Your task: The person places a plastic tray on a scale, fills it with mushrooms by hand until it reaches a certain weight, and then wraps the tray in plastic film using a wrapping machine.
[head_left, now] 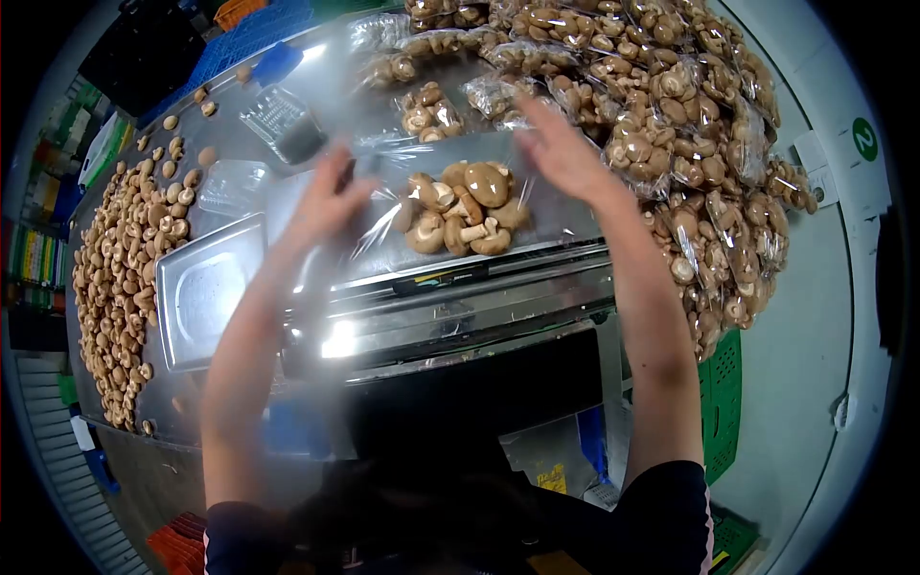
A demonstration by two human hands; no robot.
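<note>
Clear plastic film [383, 216] lies over a group of brown mushrooms [470, 211] on the metal work surface in front of me. My left hand [329, 196] is at the left edge of the film, its fingers blurred; whether it grips the film I cannot make out. To the right of and above the mushrooms is my right hand [558, 146], fingers spread and nothing visible in it. A wrapped pack of mushrooms [428, 113] sits just beyond the film.
Loose mushrooms [125, 278] cover the left side beside a metal tray [206, 292]. Clear plastic trays [235, 187] lie behind it. Many wrapped mushroom packs [671, 105] are piled at the right. A metal wrapping machine [460, 321] runs along the near edge.
</note>
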